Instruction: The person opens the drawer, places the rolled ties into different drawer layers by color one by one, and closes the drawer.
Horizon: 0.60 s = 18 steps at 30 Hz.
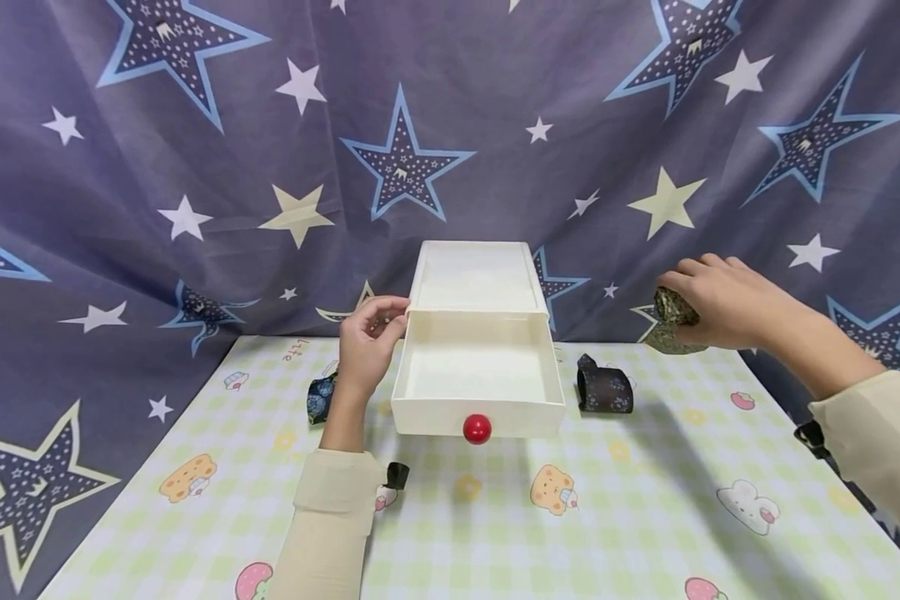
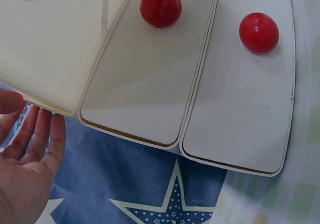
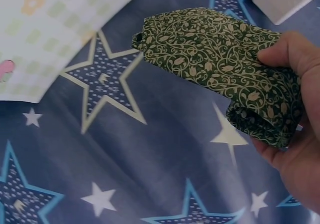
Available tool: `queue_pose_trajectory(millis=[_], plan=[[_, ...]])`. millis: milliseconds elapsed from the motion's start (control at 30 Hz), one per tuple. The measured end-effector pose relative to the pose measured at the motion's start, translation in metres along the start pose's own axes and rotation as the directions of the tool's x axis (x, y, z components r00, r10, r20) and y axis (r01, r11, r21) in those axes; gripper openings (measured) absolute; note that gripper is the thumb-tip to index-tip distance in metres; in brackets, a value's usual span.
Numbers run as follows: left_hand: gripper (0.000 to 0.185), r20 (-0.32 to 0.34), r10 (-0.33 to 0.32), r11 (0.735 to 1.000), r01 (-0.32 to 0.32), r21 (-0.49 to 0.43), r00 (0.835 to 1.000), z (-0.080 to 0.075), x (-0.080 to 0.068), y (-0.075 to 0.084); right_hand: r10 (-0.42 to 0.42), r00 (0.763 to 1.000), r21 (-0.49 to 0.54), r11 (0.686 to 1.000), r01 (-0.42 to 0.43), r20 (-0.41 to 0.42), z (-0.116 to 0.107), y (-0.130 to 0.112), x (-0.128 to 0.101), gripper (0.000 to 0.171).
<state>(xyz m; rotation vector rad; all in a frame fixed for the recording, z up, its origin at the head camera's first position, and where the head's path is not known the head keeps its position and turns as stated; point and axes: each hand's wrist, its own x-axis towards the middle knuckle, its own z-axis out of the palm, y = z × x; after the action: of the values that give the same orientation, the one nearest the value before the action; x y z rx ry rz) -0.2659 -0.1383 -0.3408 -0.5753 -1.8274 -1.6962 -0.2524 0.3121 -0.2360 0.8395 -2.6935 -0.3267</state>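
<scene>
Right hand (image 1: 720, 302) up at right of frame, above far right corner of counter (image 1: 645, 517), fingers (image 3: 285, 53) curled round rolled green patterned cloth (image 3: 225, 68), loose end hanging off. Left hand (image 1: 367, 342) at frame centre-left, fingers (image 1: 386, 307) loosely bent, touching left edge of white drawer box (image 1: 474, 275). Top drawer (image 1: 478, 379) pulled out, red knob (image 1: 477, 428) on front. Dark floral cloth roll (image 1: 604, 388) just right of drawer, blue floral one (image 1: 320, 398) just left, by wrist.
</scene>
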Motion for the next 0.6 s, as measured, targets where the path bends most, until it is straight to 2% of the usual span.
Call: queue_pose_trajectory(millis=[600], plan=[[0.020, -0.003, -0.009, 1.000, 0.009, 0.002, 1.000, 0.001, 0.000, 0.002, -0.048, 0.997, 0.011, 0.999, 0.049, -0.063, -0.044, -0.023, 0.028, 0.061]])
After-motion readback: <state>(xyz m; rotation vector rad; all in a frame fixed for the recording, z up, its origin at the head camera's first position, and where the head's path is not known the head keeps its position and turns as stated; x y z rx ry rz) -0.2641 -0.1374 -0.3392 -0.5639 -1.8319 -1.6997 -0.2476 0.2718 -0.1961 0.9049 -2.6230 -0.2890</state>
